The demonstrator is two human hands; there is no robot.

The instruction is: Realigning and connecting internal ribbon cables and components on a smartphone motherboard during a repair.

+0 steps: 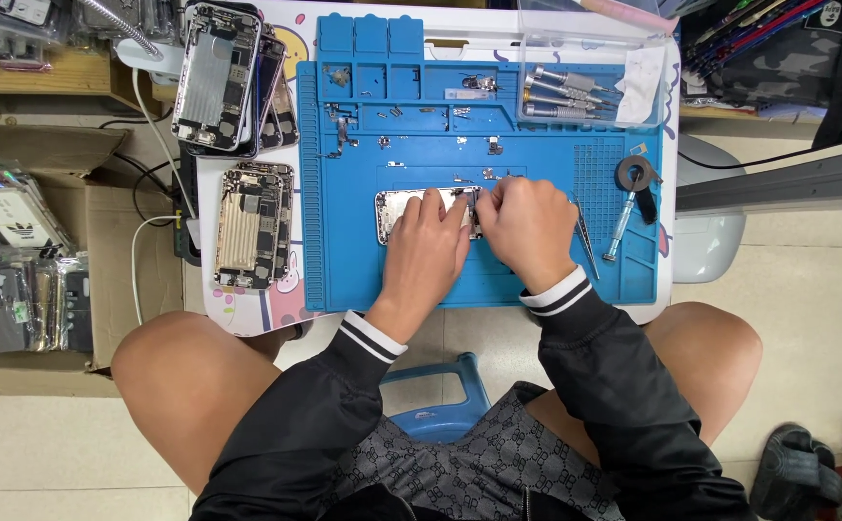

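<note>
On the blue mat (537, 280), both hands' fingers (455, 214) seemingly pinch an opened phone (401, 207).

Both hands (479, 236) on opened phone (403, 210)

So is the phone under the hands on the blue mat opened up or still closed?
Opened up. The phone lies flat on the blue mat with its bare metal inside showing, while the left hand and right hand rest on it.

Half-hidden phone, unreadable small parts

Opened phone (403, 214) mostly covered by left hand (427, 253) and right hand (527, 232); fingertip grip too small to tell; screws on blue mat (363, 260) indistinct; cardboard box (15, 174) cut off at left edge.
</note>
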